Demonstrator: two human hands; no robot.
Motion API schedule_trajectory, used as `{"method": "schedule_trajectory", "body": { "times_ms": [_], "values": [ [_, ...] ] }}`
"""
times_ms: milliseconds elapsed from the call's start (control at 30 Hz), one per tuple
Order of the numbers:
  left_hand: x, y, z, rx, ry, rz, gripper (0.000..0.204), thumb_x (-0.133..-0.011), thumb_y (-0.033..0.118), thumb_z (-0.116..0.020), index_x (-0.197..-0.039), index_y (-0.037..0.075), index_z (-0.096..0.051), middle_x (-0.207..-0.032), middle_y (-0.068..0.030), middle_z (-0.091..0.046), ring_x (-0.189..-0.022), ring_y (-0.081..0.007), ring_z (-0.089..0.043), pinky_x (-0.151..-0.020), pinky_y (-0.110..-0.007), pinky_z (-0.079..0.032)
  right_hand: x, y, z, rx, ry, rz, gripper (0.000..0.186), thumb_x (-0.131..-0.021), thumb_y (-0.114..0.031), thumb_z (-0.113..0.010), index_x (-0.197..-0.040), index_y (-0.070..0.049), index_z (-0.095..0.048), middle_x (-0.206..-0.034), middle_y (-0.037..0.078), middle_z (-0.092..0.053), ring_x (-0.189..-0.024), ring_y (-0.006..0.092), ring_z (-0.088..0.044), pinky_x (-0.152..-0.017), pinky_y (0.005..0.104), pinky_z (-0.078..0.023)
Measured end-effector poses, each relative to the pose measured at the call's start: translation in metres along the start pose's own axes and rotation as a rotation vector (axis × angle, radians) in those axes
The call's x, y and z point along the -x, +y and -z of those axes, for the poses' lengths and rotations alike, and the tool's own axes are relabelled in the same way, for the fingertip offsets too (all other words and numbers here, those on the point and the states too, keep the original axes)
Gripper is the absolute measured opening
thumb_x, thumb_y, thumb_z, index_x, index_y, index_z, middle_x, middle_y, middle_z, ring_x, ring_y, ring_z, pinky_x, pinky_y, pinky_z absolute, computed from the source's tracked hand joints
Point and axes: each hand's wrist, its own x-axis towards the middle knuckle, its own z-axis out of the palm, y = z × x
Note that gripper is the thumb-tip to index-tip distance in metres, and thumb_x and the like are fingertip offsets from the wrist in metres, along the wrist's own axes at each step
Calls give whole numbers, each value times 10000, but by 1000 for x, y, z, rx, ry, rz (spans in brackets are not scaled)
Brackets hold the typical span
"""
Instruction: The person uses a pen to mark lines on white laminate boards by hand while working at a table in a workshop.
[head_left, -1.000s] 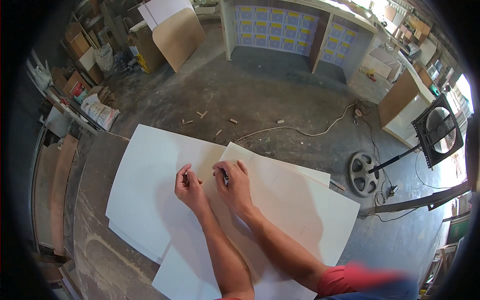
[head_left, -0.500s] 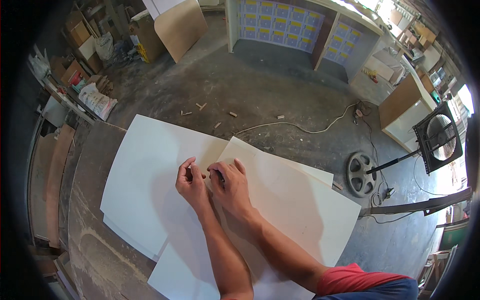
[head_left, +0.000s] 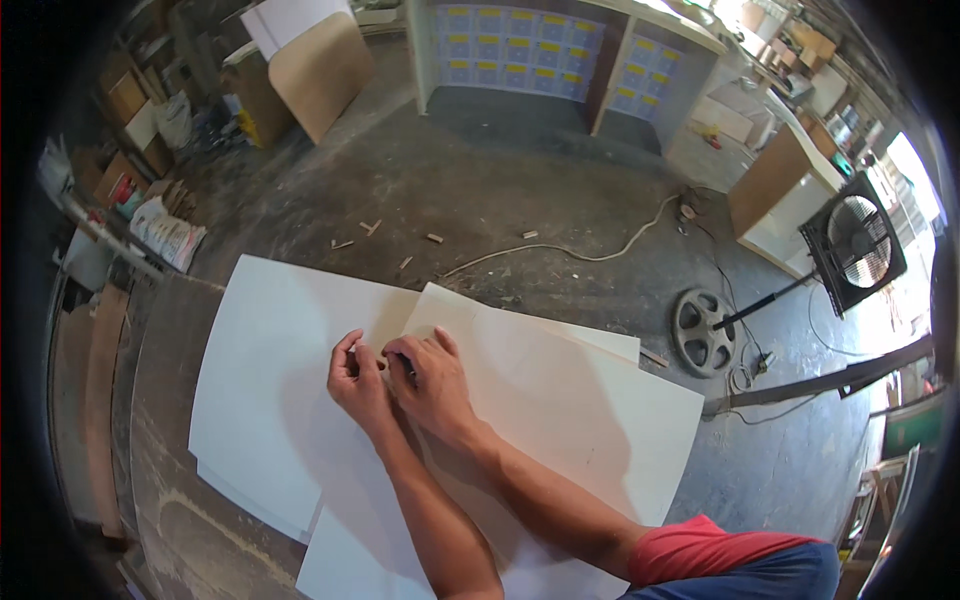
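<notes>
Two large white panels lie under my hands, the right panel (head_left: 560, 400) overlapping the left panel (head_left: 270, 340). My left hand (head_left: 357, 382) is held near the far end of the overlap, its fingers curled toward the thumb. Close on its right is my right hand (head_left: 432, 385), back up, with bent fingers around a small dark thing that is mostly covered. What the left fingers pinch, if anything, is too small to make out. The fingertips of both hands face each other, a narrow gap apart.
A dusty brown workbench (head_left: 170, 400) supports the panels. Beyond it, small wood offcuts (head_left: 434, 238) and a pale cable (head_left: 570, 255) lie on the floor. A black fan (head_left: 855, 240) with a round base (head_left: 706, 332) stands at the right. An open cabinet (head_left: 600, 70) stands at the back.
The whole view has shifted, so the floor things and panels sit farther left. Both hands keep nearly the same pose and place over the panels.
</notes>
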Motion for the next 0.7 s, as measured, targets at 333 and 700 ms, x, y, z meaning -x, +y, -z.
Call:
{"method": "schedule_trajectory", "body": {
  "times_ms": [333,700],
  "values": [
    [-2,-7,0,10,-45,-60,175,-950,57,-599,-1069,5,-715,-693,-9,-621,-588,-70,-539,-530,-239,-438,0,2,0,-22,41,27,89,-916,-132,-615,-976,-72,-642,-851,100,-678,-888,284,-652,-1091,513,-353],
    [-2,-7,-1,22,-41,-60,172,-959,65,-598,-1073,7,-713,-665,5,-601,-569,-56,-529,-512,-234,-443,-1,0,2,-41,18,15,100,-908,-133,-619,-981,-70,-645,-885,96,-678,-906,283,-646,-1113,518,-345]
  ]
}}
